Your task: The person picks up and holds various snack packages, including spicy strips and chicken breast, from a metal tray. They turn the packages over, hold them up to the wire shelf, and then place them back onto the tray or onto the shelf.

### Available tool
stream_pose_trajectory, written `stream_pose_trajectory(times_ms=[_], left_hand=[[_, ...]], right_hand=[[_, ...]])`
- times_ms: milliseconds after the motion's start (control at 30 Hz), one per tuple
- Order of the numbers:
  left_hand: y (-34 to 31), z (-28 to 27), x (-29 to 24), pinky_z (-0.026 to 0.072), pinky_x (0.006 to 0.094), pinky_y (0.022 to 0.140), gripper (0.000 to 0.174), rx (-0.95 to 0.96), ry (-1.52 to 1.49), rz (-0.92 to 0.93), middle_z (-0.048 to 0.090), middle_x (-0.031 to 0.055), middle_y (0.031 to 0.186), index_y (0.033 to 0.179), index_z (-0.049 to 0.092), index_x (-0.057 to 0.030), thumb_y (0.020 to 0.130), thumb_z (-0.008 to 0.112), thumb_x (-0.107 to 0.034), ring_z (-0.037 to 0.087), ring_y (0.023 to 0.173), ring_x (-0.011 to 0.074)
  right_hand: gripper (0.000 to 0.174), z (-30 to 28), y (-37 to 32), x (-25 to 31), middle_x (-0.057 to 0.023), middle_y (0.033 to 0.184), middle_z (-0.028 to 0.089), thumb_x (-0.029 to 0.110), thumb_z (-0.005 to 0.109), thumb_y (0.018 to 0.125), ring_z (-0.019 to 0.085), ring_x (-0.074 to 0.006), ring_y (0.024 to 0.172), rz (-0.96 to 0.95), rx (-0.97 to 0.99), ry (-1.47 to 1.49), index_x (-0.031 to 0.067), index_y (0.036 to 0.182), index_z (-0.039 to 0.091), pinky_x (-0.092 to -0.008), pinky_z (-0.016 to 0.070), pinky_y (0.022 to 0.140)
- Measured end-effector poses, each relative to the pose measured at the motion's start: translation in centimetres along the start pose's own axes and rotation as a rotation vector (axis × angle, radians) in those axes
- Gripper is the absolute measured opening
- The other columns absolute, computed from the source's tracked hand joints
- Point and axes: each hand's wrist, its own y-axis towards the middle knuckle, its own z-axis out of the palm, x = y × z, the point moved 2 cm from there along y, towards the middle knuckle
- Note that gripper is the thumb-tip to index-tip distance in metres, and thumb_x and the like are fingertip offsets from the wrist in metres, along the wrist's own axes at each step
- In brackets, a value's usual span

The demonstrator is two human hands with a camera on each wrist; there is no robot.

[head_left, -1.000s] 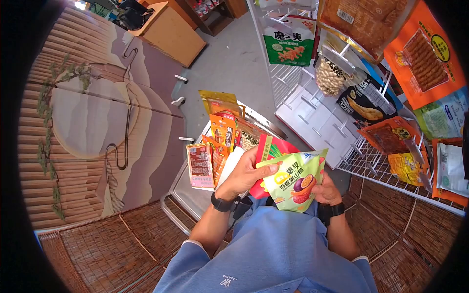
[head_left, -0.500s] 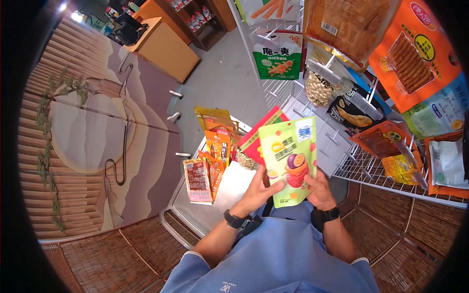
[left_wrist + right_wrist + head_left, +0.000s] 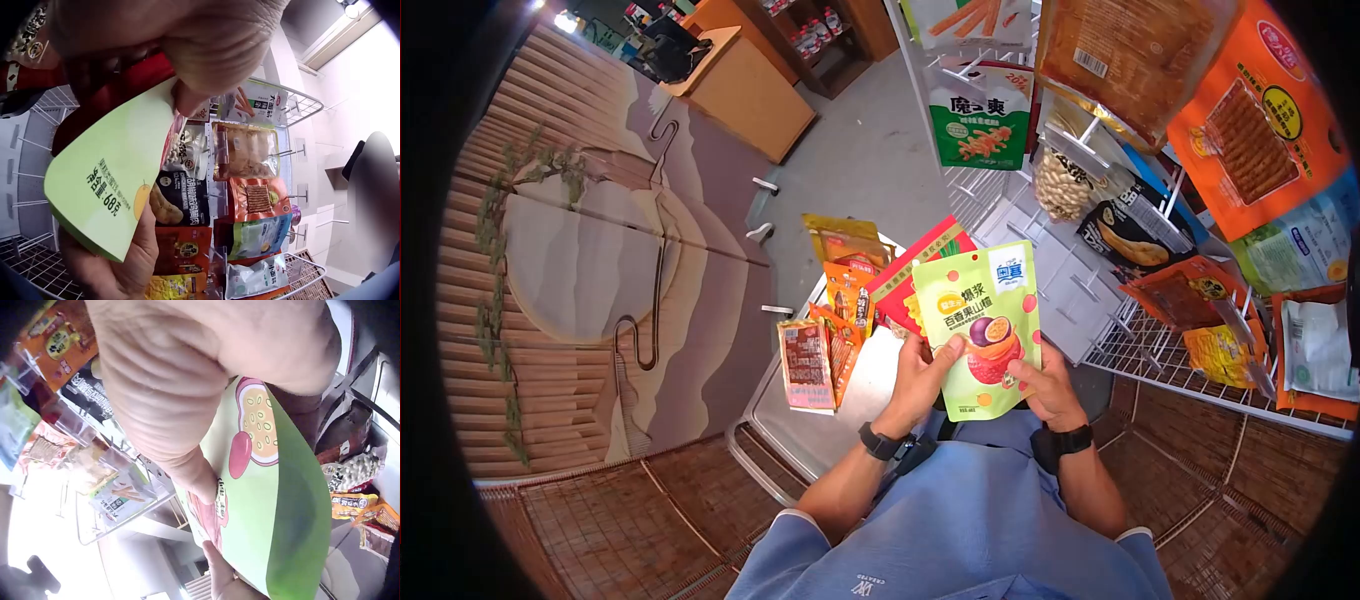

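Blue cloth of our shirt [image 3: 960, 520] fills the nearest part of the head view, with a black band on each wrist just above it. Our left hand [image 3: 920, 372] grips the lower left edge of a light green pouch [image 3: 980, 320]. The left wrist view shows the thumb tip pressed on that edge. Our right hand [image 3: 1048, 385] pinches the lower right corner, and the right wrist view shows its thumb flat on the printed face.

We hold the pouch upright before our chest, its fruit picture turned towards us. A red packet [image 3: 905, 285] lies tilted right behind it and is partly covered by it. We cannot tell whether our left fingers hold that one too.

Beyond the hands stands a metal tray [image 3: 795, 425]. A small red-and-white packet [image 3: 805, 352] stands at its left side, with orange packets [image 3: 852, 290] just beside it and a yellow packet [image 3: 840, 238] behind those.

To the right rises a white wire rack [image 3: 1050, 260] hung with snack bags. Among them are a black bag [image 3: 1135, 235], a bag of nuts [image 3: 1065, 185], a green-and-white bag [image 3: 978, 118] and a large orange bag [image 3: 1250, 130].

Farthest off, a wooden counter [image 3: 745, 75] stands on the grey floor [image 3: 860, 150].
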Motion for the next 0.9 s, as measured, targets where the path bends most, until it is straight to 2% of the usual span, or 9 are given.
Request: stream_pose_trajectory(times_ms=[167,233,367,467,500,600,700,733,900], left_hand=[[1.4,-1.3,1.0,0.0506,0.0288,0.093,0.038,-0.146,-0.088,0.068,0.066,0.0061,0.122,0.131,0.054,-0.0003,0.103,0.061,-0.025,0.063,0.105,0.0112],[1.4,-2.4,0.7,0.0502,0.0287,0.093,0.037,-0.213,-0.185,0.083,0.067,0.0059,0.121,0.13,0.056,-0.0001,0.103,0.061,-0.024,0.063,0.104,0.0114],[1.0,-4.2,0.7,0.0501,0.029,0.091,0.034,-0.291,-0.161,0.114,0.067,0.0058,0.119,0.128,0.058,0.0,0.103,0.061,-0.023,0.063,0.102,0.0118],[0.3,-4.7,0.9,0.0501,0.0292,0.09,0.035,-0.302,-0.148,0.115,0.067,0.0063,0.119,0.128,0.058,0.0011,0.102,0.061,-0.022,0.064,0.102,0.012],[-0.1,-4.6,0.8,0.0501,0.0292,0.091,0.035,-0.298,-0.149,0.11,0.067,0.0066,0.12,0.128,0.058,0.0015,0.102,0.062,-0.021,0.064,0.103,0.0122],[-1.0,-4.6,0.9,0.0501,0.0294,0.092,0.035,-0.271,-0.171,0.091,0.067,0.0069,0.122,0.129,0.058,0.002,0.102,0.062,-0.019,0.064,0.104,0.0125],[-1.6,-4.6,1.2,0.0501,0.0304,0.092,0.033,-0.263,-0.182,0.082,0.067,0.0073,0.122,0.128,0.059,0.0026,0.102,0.061,-0.017,0.064,0.104,0.0132],[-1.7,-4.7,1.3,0.0501,0.0306,0.093,0.032,-0.272,-0.181,0.078,0.067,0.0074,0.121,0.127,0.06,0.0026,0.102,0.061,-0.017,0.064,0.104,0.0136],[-2.4,-4.9,1.4,0.0497,0.0309,0.094,0.033,-0.271,-0.183,0.075,0.067,0.0079,0.123,0.128,0.059,0.003,0.102,0.061,-0.017,0.064,0.106,0.0145]], right_hand=[[0.05,-1.1,1.0,1.4,-0.0132,0.132,0.062,0.005,0.068,0.092,0.062,-0.0224,0.118,-0.096,-0.044,0.008,-0.0039,0.138,0.049,-0.0373,0.0489,0.103],[0.046,-1.4,1.6,1.9,-0.0125,0.131,0.063,0.005,0.066,0.094,0.063,-0.0211,0.115,-0.116,-0.082,0.017,-0.0039,0.136,0.051,-0.036,0.0505,0.1],[0.041,-1.3,4.2,4.4,-0.0109,0.128,0.064,0.005,0.064,0.095,0.065,-0.0186,0.111,-0.259,-0.193,-0.043,-0.0033,0.134,0.053,-0.0338,0.0517,0.097],[0.039,0.4,6.5,6.4,-0.0076,0.119,0.067,0.005,0.068,0.094,0.066,-0.0124,0.099,-0.372,-0.268,-0.221,-0.0027,0.131,0.056,-0.0267,0.0539,0.083],[0.039,0.9,7.3,6.9,-0.0076,0.119,0.067,0.005,0.068,0.094,0.066,-0.0124,0.099,-0.384,-0.269,-0.222,-0.0027,0.131,0.056,-0.0267,0.0539,0.083],[0.032,3.5,9.6,8.6,-0.0043,0.108,0.07,0.005,0.07,0.093,0.065,-0.0081,0.086,-0.408,-0.31,-0.327,-0.0023,0.124,0.062,-0.0241,0.053,0.072],[0.032,5.3,11.7,10.1,-0.0048,0.109,0.07,0.004,0.07,0.093,0.064,-0.0076,0.087,-0.474,-0.3,-0.424,-0.003,0.123,0.062,-0.0235,0.0524,0.072],[0.029,5.8,12.4,10.3,-0.0038,0.106,0.07,0.004,0.07,0.092,0.062,-0.0057,0.081,-0.518,-0.273,-0.404,-0.0024,0.12,0.064,-0.0225,0.0497,0.067],[0.026,6.3,15.3,11.7,-0.0002,0.096,0.069,0.006,0.071,0.091,0.053,-0.0036,0.069,-0.609,-0.267,-0.475,-0.0005,0.116,0.066,-0.0229,0.0426,0.058]])
